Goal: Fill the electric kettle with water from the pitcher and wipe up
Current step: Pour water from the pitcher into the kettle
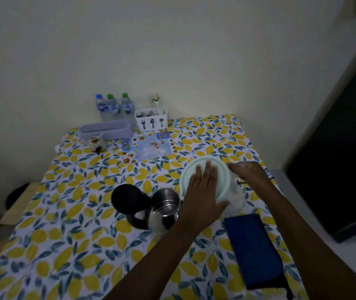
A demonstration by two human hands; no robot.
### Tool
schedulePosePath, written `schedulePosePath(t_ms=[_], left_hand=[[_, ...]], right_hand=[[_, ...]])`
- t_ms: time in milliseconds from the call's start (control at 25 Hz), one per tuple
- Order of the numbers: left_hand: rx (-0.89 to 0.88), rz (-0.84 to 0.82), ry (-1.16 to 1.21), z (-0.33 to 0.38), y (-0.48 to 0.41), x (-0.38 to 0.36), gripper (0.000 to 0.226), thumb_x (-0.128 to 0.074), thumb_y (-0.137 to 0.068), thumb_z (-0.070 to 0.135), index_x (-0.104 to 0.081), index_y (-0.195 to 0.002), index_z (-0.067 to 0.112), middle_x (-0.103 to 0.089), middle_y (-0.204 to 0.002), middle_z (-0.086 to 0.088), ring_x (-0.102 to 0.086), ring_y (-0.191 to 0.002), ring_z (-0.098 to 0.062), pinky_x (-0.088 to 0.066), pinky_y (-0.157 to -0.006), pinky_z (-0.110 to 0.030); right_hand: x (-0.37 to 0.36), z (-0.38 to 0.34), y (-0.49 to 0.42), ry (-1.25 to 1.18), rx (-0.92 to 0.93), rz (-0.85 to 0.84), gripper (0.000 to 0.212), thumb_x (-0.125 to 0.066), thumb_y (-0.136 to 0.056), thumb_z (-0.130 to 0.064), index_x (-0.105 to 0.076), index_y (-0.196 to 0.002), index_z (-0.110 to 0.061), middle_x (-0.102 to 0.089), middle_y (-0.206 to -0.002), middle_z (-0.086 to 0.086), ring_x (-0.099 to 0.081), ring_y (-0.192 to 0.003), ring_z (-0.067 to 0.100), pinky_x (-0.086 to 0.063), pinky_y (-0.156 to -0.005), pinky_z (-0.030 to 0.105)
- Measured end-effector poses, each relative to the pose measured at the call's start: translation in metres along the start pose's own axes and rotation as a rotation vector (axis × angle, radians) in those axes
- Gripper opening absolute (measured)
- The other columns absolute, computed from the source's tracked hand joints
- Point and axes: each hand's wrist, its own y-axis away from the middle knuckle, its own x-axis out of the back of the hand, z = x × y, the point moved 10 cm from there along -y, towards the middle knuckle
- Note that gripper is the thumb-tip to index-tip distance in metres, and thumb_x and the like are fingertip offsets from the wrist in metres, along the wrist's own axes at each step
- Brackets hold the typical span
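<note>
The steel electric kettle [165,207] stands mid-table with its black lid [127,198] flipped open to the left; water glints inside. Just right of it is the clear pitcher [236,199] with a pale green lid [220,169]. My left hand [203,193] lies flat on that lid, fingers together, pressing down. My right hand [248,176] wraps the pitcher's right side at the handle. A folded blue cloth [253,250] lies on the table near the pitcher, toward me.
A lemon-print tablecloth [68,234] covers the table. At the back stand three water bottles [114,107], a white cutlery holder [151,120], a lilac tray [105,129], a small jar [97,144] and a blue placemat [151,148]. A dark doorway [346,148] is right.
</note>
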Motion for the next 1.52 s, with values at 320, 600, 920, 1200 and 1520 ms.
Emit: schedulePosePath(t_ms=[320, 600, 920, 1200, 1520], left_hand=[[0.078, 0.149, 0.142, -0.024, 0.018, 0.02, 0.092, -0.058, -0.089, 0.044, -0.001, -0.149, 0.006, -0.001, -0.16, -0.014, 0.005, -0.147, -0.032, -0.005, -0.121, -0.044], [0.228, 0.156, 0.206, -0.043, 0.027, 0.022, 0.11, -0.073, -0.078, 0.04, 0.004, -0.149, 0.007, 0.004, -0.161, -0.012, 0.005, -0.148, -0.029, -0.002, -0.121, -0.039], [0.251, 0.224, 0.238, -0.045, 0.033, 0.029, 0.104, -0.071, -0.081, 0.037, 0.0, -0.149, 0.004, 0.001, -0.16, -0.015, 0.002, -0.148, -0.031, 0.0, -0.119, -0.036], [0.271, 0.254, 0.276, -0.044, 0.036, 0.035, 0.104, -0.072, -0.081, 0.036, 0.001, -0.149, 0.006, 0.0, -0.161, -0.013, 0.001, -0.148, -0.03, -0.003, -0.118, -0.037], [0.279, 0.256, 0.307, -0.044, 0.041, 0.034, 0.104, -0.072, -0.081, 0.035, 0.001, -0.15, 0.007, 0.001, -0.161, -0.012, 0.001, -0.148, -0.03, -0.006, -0.119, -0.039]], right_hand=[[-0.035, -0.049, -0.009, 0.22, 0.058, -0.053, 0.054, -0.07, -0.08, -0.04, -0.033, -0.05, -0.015, -0.026, -0.05, 0.002, -0.029, -0.045, 0.015, -0.023, -0.052, 0.032], [-0.056, -0.066, -0.014, 0.399, 0.11, -0.071, 0.055, -0.069, -0.078, -0.045, -0.041, -0.043, -0.013, -0.04, -0.046, 0.007, -0.041, -0.045, 0.022, -0.028, -0.053, 0.032], [-0.065, -0.086, -0.008, 0.473, 0.128, -0.083, 0.052, -0.067, -0.069, -0.053, -0.038, -0.047, -0.016, -0.036, -0.049, 0.005, -0.039, -0.049, 0.018, -0.026, -0.051, 0.031], [-0.069, -0.101, -0.005, 0.537, 0.189, -0.117, 0.053, -0.064, -0.074, -0.052, -0.035, -0.046, -0.017, -0.032, -0.049, 0.002, -0.036, -0.05, 0.019, -0.024, -0.054, 0.032], [-0.071, -0.102, -0.001, 0.567, 0.184, -0.124, 0.05, -0.059, -0.069, -0.057, -0.04, -0.048, -0.015, -0.038, -0.053, 0.006, -0.039, -0.053, 0.019, -0.024, -0.053, 0.032]])
